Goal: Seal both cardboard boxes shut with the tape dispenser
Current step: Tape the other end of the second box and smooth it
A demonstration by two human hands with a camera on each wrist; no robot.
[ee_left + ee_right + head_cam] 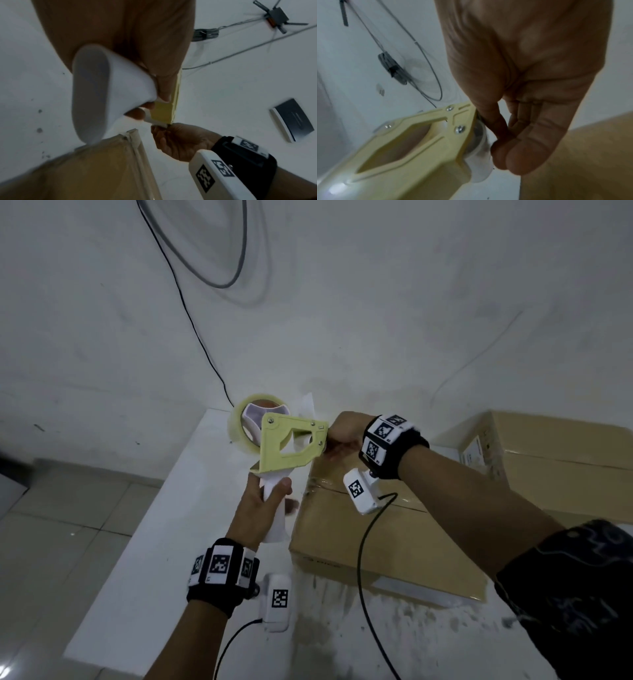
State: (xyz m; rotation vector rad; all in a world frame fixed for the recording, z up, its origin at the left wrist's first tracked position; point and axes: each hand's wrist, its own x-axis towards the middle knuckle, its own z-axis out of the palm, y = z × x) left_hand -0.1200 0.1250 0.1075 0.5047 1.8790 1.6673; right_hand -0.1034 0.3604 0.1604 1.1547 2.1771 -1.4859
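boxes (383,535): 2 | dispenser (287,445): 1, left grip (263,501) wraps handle | right grip (342,433) pinches tape end

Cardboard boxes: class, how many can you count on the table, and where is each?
2. The near box lies before the hands; the far box sits behind the right forearm. Others may lie outside the views.

Left wrist band (222,571): black, soft, with white squares that have black block patterns.
Left wrist camera (276,601): a white box with one black-and-white pattern; a thin black cable (227,645) comes out of it.
Right wrist band (390,445): black, with the same white pattern squares.
Right wrist camera (361,491): white, with a black cable.
Right sleeve (579,590): dark with pale squiggly lines.
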